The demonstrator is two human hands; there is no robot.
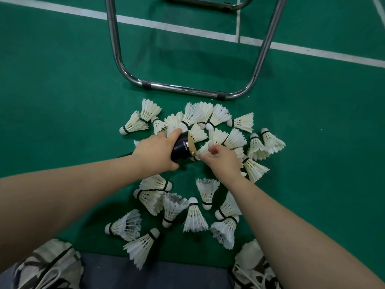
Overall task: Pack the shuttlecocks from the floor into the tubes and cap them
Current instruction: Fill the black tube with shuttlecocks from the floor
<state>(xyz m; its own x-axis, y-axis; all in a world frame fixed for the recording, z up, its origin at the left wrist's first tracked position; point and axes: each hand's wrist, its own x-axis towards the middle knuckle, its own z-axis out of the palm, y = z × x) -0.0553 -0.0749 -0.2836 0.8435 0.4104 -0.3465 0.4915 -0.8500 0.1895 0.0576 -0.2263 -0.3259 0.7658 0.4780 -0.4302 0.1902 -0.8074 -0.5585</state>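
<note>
My left hand (156,152) wraps the black tube (181,150) mid-frame, mouth turned right — so my right hand (224,161), pinching a shuttlecock (203,150), can feed it.

tube (182,149) middle: behind left hand (155,152) | metal frame (183,90): cropped at top

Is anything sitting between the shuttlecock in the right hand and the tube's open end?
Nothing visible. The right hand pinches the shuttlecock right at the open mouth of the black tube, which the left hand grips; other shuttlecocks lie around, not between.
</note>
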